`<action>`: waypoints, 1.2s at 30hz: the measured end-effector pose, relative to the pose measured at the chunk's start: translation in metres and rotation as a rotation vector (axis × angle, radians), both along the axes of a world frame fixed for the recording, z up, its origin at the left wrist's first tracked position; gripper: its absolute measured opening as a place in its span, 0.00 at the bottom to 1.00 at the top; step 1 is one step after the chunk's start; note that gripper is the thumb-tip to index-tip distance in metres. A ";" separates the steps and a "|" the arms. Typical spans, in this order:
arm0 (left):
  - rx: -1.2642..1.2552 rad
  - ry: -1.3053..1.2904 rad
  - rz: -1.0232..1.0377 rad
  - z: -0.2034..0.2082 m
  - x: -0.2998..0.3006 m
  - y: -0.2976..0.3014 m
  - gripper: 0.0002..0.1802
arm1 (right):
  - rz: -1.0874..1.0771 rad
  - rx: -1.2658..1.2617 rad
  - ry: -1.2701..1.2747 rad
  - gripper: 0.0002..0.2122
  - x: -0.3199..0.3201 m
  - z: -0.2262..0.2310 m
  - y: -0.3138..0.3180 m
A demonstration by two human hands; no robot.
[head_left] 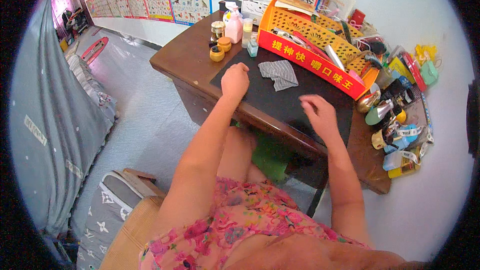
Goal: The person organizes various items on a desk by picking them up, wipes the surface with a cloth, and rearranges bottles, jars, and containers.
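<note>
A small grey cloth with pale stripes [279, 75] lies folded and rumpled on the black desk mat [265, 95]. To its left, my left hand [235, 81] rests over the mat's edge with the fingers curled into a loose fist, and nothing sticks out of it. My right hand [321, 116] is over the mat on the cloth's right, fingers loosely bent and the thumb apart from them, holding nothing. Neither hand touches the cloth.
A red and yellow box [305, 61] with pens and baskets stands along the desk's back. Bottles, including a pink pump bottle [234, 27], and small jars [217, 53] stand at the back left. Cosmetics [385, 112] crowd the right end. The brown desk [187, 52] has a raised front edge.
</note>
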State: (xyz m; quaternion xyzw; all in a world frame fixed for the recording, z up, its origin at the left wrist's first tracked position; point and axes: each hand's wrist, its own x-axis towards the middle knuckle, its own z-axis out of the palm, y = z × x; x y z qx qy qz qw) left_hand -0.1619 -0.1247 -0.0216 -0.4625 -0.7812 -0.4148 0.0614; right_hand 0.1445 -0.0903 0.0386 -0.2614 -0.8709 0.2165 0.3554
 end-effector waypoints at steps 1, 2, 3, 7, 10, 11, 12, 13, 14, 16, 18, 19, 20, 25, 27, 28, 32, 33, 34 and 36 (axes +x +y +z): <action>-0.017 0.011 -0.026 0.004 0.005 0.000 0.07 | 0.033 -0.013 -0.016 0.09 -0.028 -0.002 0.016; -0.039 0.023 -0.047 0.006 0.008 -0.001 0.07 | 0.027 -0.115 -0.028 0.11 -0.058 -0.011 0.037; -0.020 0.010 -0.059 0.006 0.007 -0.002 0.07 | 0.035 -0.168 -0.079 0.15 -0.085 -0.021 0.062; 0.005 -0.074 -0.032 0.007 0.007 -0.001 0.10 | -0.104 -0.100 -0.080 0.23 -0.188 -0.020 0.097; 0.019 -0.090 -0.046 0.006 0.006 -0.002 0.10 | -0.302 -0.040 -0.141 0.27 -0.235 -0.007 0.099; 0.039 -0.114 -0.073 0.006 0.007 -0.002 0.10 | -0.376 -0.018 -0.155 0.28 -0.243 -0.005 0.101; 0.051 -0.118 -0.061 0.006 0.005 -0.004 0.10 | -0.388 0.092 -0.076 0.28 -0.252 -0.001 0.101; 0.064 -0.123 -0.050 0.005 0.004 -0.005 0.10 | -0.399 0.200 0.003 0.29 -0.261 0.002 0.100; 0.076 -0.127 -0.039 0.004 0.002 -0.006 0.09 | -0.408 0.307 0.084 0.30 -0.269 0.005 0.100; 0.110 -0.128 -0.087 0.004 0.007 -0.001 0.09 | -0.389 0.469 0.081 0.34 -0.274 0.017 0.131; 0.129 -0.133 -0.113 0.004 0.010 0.000 0.09 | -0.319 0.568 0.015 0.36 -0.283 0.028 0.155; 0.129 -0.137 -0.099 0.001 0.006 -0.001 0.09 | -0.316 0.471 -0.124 0.37 -0.294 0.040 0.144; 0.129 -0.141 -0.085 -0.001 0.002 -0.003 0.09 | -0.311 0.374 -0.263 0.37 -0.305 0.053 0.134; 0.161 -0.142 -0.090 0.001 0.006 -0.001 0.09 | -0.367 0.431 -0.486 0.36 -0.316 0.046 0.143; 0.145 -0.142 -0.092 0.002 0.006 -0.001 0.09 | -0.359 0.414 -0.514 0.35 -0.317 0.042 0.148; 0.139 -0.145 -0.089 0.002 0.006 -0.002 0.09 | -0.357 0.423 -0.465 0.34 -0.317 0.040 0.148; 0.086 -0.148 -0.070 0.005 0.010 0.002 0.09 | -0.341 0.351 -0.190 0.34 -0.298 0.062 0.141; 0.064 -0.142 -0.074 0.005 0.014 0.005 0.09 | -0.345 0.307 -0.099 0.35 -0.285 0.072 0.140; 0.130 -0.112 -0.117 0.005 0.017 0.009 0.10 | -0.300 0.389 0.034 0.35 -0.267 0.075 0.145; 0.000 -0.149 -0.052 0.005 0.004 0.006 0.11 | -0.193 0.369 0.170 0.35 -0.247 0.090 0.115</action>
